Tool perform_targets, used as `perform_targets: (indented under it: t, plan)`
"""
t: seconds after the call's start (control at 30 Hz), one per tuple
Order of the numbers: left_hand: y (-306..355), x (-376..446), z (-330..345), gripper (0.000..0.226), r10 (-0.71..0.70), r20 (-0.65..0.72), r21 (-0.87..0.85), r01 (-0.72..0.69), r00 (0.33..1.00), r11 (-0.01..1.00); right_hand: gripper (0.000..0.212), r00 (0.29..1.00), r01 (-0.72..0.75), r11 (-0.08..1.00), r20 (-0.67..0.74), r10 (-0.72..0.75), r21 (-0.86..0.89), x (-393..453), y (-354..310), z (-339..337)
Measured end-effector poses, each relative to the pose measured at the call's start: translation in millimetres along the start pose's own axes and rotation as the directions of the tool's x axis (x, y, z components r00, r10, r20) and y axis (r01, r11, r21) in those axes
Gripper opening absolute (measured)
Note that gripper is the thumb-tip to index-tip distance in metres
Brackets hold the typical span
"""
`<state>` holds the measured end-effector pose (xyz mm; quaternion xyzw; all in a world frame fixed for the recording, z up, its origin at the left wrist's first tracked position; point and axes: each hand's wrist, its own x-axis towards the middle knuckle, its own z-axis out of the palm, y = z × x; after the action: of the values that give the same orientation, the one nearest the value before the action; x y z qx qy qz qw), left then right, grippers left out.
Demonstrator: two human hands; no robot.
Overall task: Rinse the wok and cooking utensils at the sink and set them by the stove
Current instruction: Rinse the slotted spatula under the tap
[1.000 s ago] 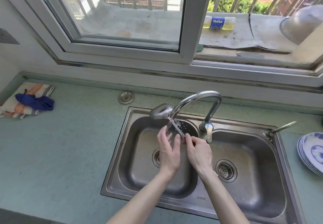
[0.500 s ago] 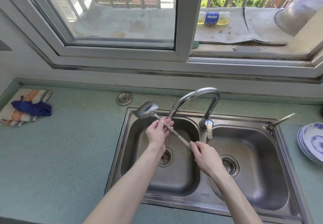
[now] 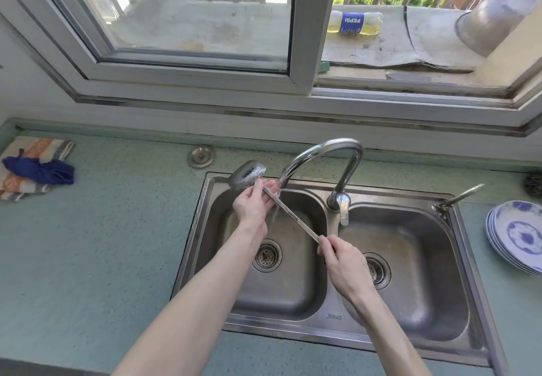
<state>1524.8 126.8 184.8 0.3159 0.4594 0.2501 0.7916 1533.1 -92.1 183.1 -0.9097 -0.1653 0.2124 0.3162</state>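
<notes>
Steel slotted ladle (image 3: pixel 248 175), wet and shiny, is gripped by left hand (image 3: pixel 252 206) and right hand (image 3: pixel 346 264) over the sink (image 3: pixel 390 199).

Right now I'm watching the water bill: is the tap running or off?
Running. A thin stream falls from the tap spout past the ladle handle into the left basin of the sink.

both hands (image 3: pixel 253 206) holding ladle (image 3: pixel 248 175), faucet (image 3: pixel 322 153)
</notes>
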Motion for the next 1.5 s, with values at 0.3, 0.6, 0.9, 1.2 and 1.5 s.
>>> perform_targets:
  t: [0.3, 0.6, 0.9, 1.2, 1.5]
  plan:
    - [-12.1, -24.6, 6.5, 0.018, -0.029, 0.107, 0.124, 0.016, 0.994, 0.992, 0.039, 0.999, -0.031, 0.999, 0.028, 0.03, 0.036, 14.7, -23.6, -0.7]
    - [-31.0, -39.7, -3.3, 0.02, -0.085, 0.124, 0.14, 0.068, 0.989, 0.988, 0.037, 0.999, -0.014, 0.999, 0.043, 0.013, 0.038, 31.0, -40.6, 7.1]
    - [-29.8, -35.2, -5.2, 0.015, -0.062, 0.129, 0.16, 0.041, 0.99, 0.986, 0.036, 0.999, -0.005, 0.964, 0.039, -0.005, 0.264, 33.1, -47.9, 11.2]
    - [-15.8, -23.7, -3.0, 0.02, -0.079, 0.13, 0.162, 0.057, 0.988, 0.985, 0.03, 0.997, -0.08, 0.711, 0.068, 0.045, 0.698, 25.6, -50.2, 21.4]
    - [21.6, 8.2, -2.6, 0.024, -0.014, 0.016, 0.081, 0.012, 1.0, 0.997, 0.028, 0.997, -0.074, 0.671, 0.077, 0.025, 0.738, 25.7, -35.6, 16.1]
